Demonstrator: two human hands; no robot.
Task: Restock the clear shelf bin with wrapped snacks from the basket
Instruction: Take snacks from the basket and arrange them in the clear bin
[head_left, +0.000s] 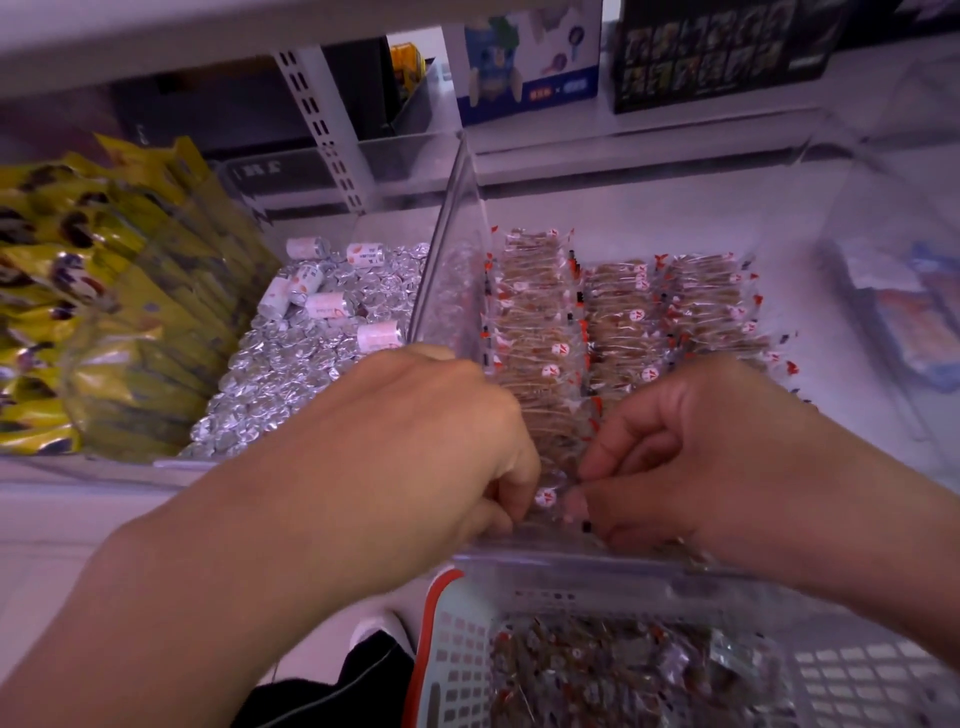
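a white shelf (727, 208) is seen from above, spanning the whole view, with boxed goods (530, 57) stood on a higher level at the back. on the shelf, the clear shelf bin (571, 564) takes up the centre and right; its left wall (447, 249) rises between it and the neighbouring bin. three rows of wrapped snacks (618, 322) are packed on edge inside it, brown with clear wrappers and small red-and-white marks, the left row reaching furthest back. to the left, a second clear bin is filled with silver foil sweets (291, 364), on which a few small white rolls (322, 304) are scattered. further left, yellow packets (104, 291) are stacked in another bin. at the far right, a blurred blue and white package (898, 312) lies behind clear plastic.

below the shelf edge, the basket (457, 644), pale mesh with a red rim, is held low in the view, and a loose heap of the same wrapped snacks is seen in it.

both hands are lowered into the front of the clear shelf bin. the left hand (415, 441) is curled, its fingers closed on the near end of the left row. the right hand (691, 452) faces it, with fingers bent and fingertips (587, 470) pinched on one snack (548, 496) at the front of that row. the two hands are nearly touching over this snack.
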